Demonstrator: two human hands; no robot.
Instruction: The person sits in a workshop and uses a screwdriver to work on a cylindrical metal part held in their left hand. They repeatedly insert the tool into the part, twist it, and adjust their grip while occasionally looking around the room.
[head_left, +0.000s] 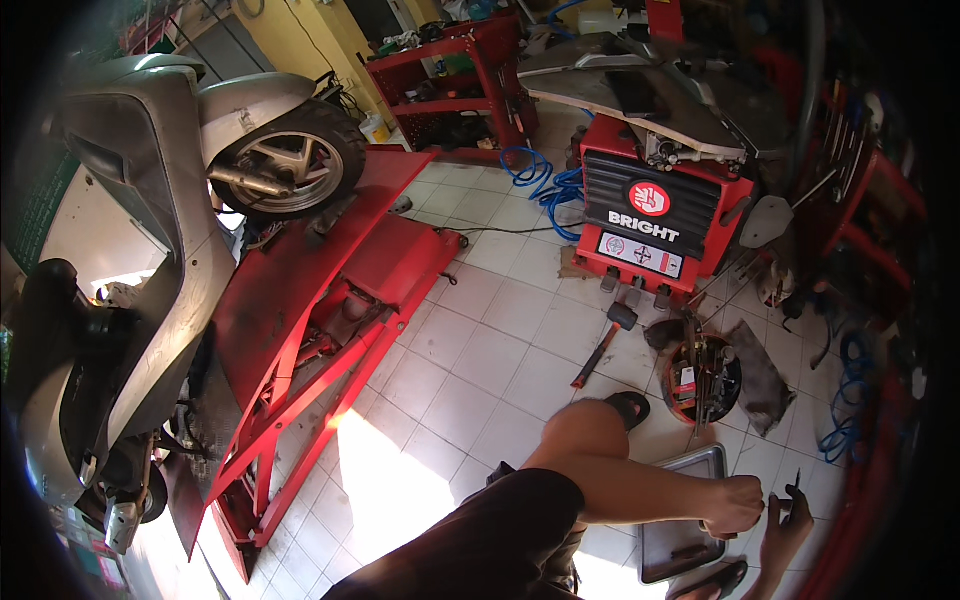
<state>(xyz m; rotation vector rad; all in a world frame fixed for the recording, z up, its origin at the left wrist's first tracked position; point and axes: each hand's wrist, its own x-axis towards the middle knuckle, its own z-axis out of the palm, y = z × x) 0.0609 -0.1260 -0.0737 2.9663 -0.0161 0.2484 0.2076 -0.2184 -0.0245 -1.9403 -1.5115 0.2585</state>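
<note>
At the lower right, my left hand [735, 507] is closed in a fist; what it holds, if anything, is hidden. Close beside it, on its right, my right hand [790, 522] pinches a small dark slim piece [797, 480] whose narrow end points up. Below both hands a grey metal tray [650, 545] rests on the tiles, with a dark brownish long part [690, 553] lying in it. My left forearm crosses over part of the tray.
A round bin of tools [735, 385] and a rubber mallet [605, 345] sit ahead. The red tyre machine [640, 230] stands behind them. A scooter [180, 250] is on a red lift [350, 290] at left. Blue hose [850, 400] coils at right.
</note>
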